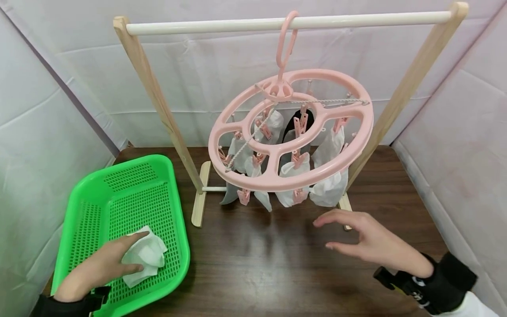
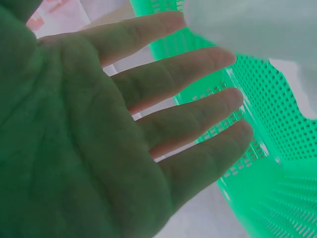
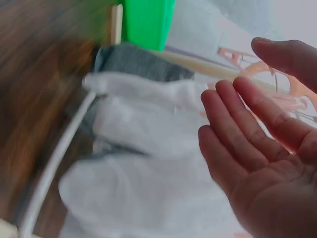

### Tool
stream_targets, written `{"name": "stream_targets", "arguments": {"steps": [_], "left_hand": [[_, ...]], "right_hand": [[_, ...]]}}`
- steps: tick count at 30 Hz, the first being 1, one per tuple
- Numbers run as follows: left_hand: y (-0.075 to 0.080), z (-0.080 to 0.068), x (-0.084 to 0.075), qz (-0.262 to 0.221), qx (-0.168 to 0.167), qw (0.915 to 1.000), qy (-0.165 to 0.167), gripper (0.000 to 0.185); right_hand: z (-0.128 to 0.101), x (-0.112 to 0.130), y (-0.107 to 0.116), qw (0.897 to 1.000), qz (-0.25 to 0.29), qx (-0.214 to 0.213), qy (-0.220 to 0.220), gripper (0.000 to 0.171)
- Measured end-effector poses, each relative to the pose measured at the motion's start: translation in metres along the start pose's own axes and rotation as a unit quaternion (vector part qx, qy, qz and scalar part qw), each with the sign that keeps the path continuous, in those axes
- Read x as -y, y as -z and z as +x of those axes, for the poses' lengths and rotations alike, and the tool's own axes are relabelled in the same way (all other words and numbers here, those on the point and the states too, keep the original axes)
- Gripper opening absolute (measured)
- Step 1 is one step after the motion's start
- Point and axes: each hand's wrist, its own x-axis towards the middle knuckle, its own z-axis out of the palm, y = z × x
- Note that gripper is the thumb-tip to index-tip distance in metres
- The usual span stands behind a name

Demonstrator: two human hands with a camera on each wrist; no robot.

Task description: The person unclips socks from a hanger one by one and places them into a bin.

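Observation:
In the head view my left hand (image 1: 104,265) is over the green basket (image 1: 181,246), its thumb and index finger beside a crumpled white cloth (image 1: 148,253), perhaps a sock. The left wrist view shows its fingers (image 2: 173,77) straight and spread, with the cloth near the index fingertip. My right hand (image 1: 370,237) hovers in the air at the front right of a pink clip hanger (image 1: 273,182), thumb apart from fingers, holding nothing. White socks (image 3: 143,193) and a grey sock (image 3: 138,64) hang in front of its palm in the right wrist view.
The hanger hooks over a white rod (image 1: 210,27) between wooden posts (image 1: 158,99). Pink clothespins (image 1: 299,196) hold several white, grey and black pieces under the ring. A dark wooden table (image 1: 253,259) bears the rack and basket; white fabric walls (image 1: 467,119) surround it.

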Motion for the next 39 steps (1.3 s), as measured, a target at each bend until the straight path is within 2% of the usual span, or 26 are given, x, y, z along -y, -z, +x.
{"name": "stream_targets", "arguments": {"steps": [2, 9, 13, 16, 22, 28, 33, 39], "left_hand": [[-0.002, 0.0, -0.004, 0.003, -0.003, 1.0, -0.005, 0.075], [-0.009, 0.001, -0.019, 0.003, -0.026, 0.9992, -0.029, 0.073], [-0.012, 0.002, -0.027, 0.008, -0.037, 0.9986, -0.037, 0.074], [-0.015, 0.002, -0.034, 0.022, -0.055, 0.9971, -0.048, 0.074], [-0.02, 0.005, -0.046, 0.04, -0.072, 0.9939, -0.074, 0.076], [-0.026, 0.004, -0.055, 0.041, -0.057, 0.9954, -0.065, 0.077], [-0.027, 0.003, -0.059, 0.045, -0.051, 0.9961, -0.057, 0.076], [-0.028, 0.005, -0.066, 0.036, -0.064, 0.9945, -0.074, 0.071]], "right_hand": [[-0.003, 0.0, 0.011, 0.999, -0.035, -0.021, 0.007, 0.055], [-0.006, -0.001, 0.054, 0.985, -0.141, -0.091, -0.045, 0.059], [-0.001, -0.012, 0.077, 0.979, -0.15, -0.118, -0.075, 0.06], [0.007, -0.017, 0.09, 0.982, -0.123, -0.122, -0.082, 0.063], [0.029, -0.019, 0.104, 0.991, -0.083, -0.09, -0.055, 0.07], [0.051, -0.021, 0.114, 0.999, -0.038, -0.011, -0.015, 0.083], [0.063, -0.024, 0.12, 0.999, 0.006, 0.045, -0.006, 0.073], [0.07, -0.025, 0.12, 0.996, 0.046, 0.082, -0.006, 0.061]]}}
